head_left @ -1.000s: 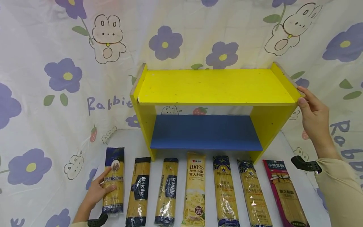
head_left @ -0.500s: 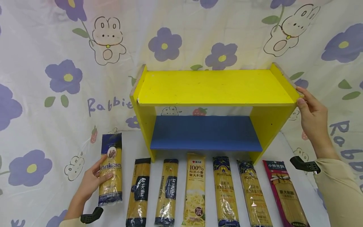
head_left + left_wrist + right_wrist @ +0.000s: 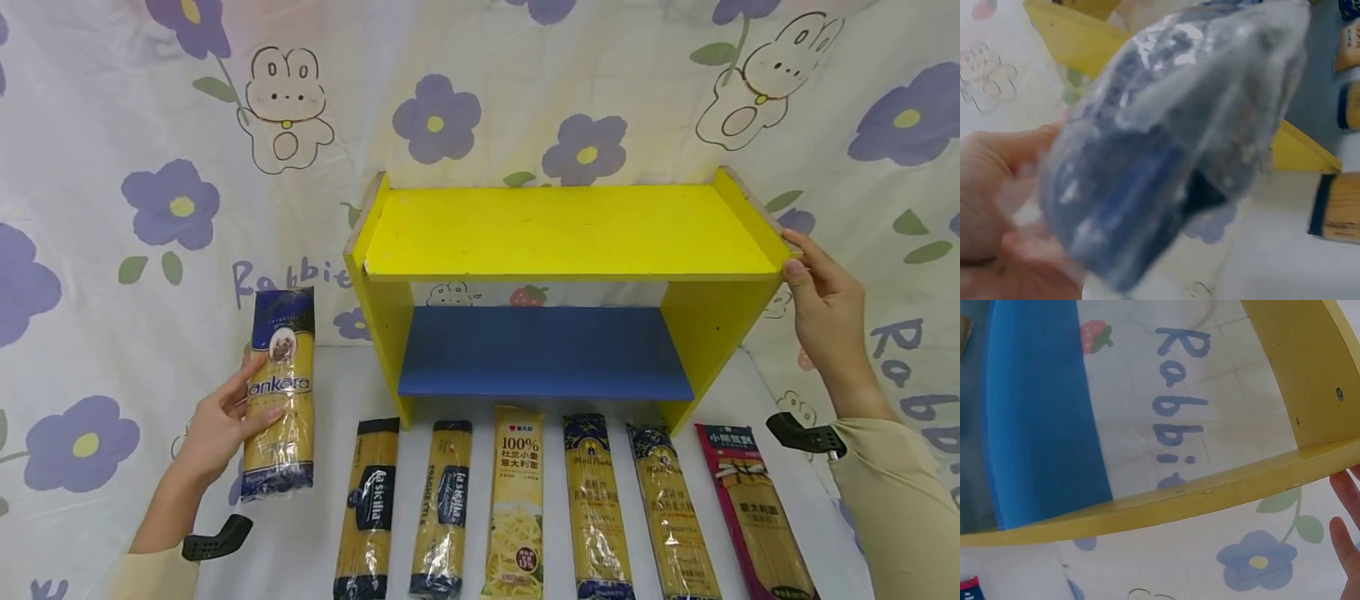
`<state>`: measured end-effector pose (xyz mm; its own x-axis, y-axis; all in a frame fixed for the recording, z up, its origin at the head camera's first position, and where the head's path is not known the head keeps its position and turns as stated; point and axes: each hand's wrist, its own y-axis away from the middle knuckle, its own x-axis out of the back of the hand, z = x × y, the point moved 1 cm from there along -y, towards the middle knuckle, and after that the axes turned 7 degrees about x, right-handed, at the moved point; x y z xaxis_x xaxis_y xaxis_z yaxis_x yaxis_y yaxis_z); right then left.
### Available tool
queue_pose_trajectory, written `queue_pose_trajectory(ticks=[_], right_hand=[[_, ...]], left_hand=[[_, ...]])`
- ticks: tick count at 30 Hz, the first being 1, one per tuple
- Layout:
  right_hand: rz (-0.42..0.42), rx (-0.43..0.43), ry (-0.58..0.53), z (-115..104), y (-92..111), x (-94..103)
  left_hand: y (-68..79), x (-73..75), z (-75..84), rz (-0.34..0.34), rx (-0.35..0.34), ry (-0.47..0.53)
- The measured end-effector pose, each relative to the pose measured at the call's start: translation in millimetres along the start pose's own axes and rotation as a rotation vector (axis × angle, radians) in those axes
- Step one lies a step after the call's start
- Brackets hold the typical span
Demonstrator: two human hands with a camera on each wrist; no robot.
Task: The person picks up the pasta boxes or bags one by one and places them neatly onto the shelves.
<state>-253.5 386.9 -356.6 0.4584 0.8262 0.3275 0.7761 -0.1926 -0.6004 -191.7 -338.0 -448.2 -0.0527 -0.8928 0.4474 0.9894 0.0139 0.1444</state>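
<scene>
My left hand [image 3: 210, 433] grips a packet of Ankara spaghetti [image 3: 292, 429] by its left side, thumb across the front. The packet stands nearly upright, raised in front of the back cloth, left of a yellow shelf unit [image 3: 577, 229]. Its blue crinkled bottom end [image 3: 1129, 187] fills much of the left wrist view, blurred. At the shelf's upper right side, my right hand [image 3: 832, 321] touches the outer face and front edge with its fingertips. In the right wrist view, fingers [image 3: 1347, 494] show just outside the yellow side panel [image 3: 1210, 503], none inside it.
Several pasta packets lie in a row before the shelf, among them a La Sicilia packet [image 3: 371, 500], a cream packet [image 3: 515, 500] and a pink-edged packet [image 3: 757, 508]. The shelf has a blue lower board [image 3: 547, 354]. Patterned cloth [image 3: 510, 92] hangs behind.
My left hand has lifted the spaghetti packet from the white surface, upward and slightly left. The right hand stays at the shelf's side, and the other packets have not moved.
</scene>
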Motion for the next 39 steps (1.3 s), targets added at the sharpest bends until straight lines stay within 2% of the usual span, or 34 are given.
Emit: queue_pose_trajectory(ticks=[3,12,16,20,22,31,39], right_hand=[[-0.002,0.002,0.007,0.8,0.4,0.2],[-0.004,-0.004,-0.002,-9.2,2.5,-0.9],[0.003,0.017,-0.024,-17.9,3.8,-2.8],[0.003,0.030,-0.045,-18.6,4.0,-2.4],[0.003,0.028,-0.050,-18.1,3.6,-2.0],[-0.008,0.015,-0.028,-18.8,3.1,-1.4],[0.003,0.011,-0.009,-2.7,0.7,-1.5]], left_hand=[[-2.6,6.2,17.9,-0.006,-0.034,0.030],[-11.6,20.5,61.3,0.019,-0.111,0.030],[-14.2,27.1,79.0,-0.006,-0.157,0.123],[-15.0,32.7,98.5,-0.033,-0.192,0.240],[-15.5,34.2,109.9,-0.032,-0.198,0.265],[-23.5,33.7,152.5,-0.018,-0.182,0.295],[-31.5,19.5,183.9,-0.045,-0.185,0.310]])
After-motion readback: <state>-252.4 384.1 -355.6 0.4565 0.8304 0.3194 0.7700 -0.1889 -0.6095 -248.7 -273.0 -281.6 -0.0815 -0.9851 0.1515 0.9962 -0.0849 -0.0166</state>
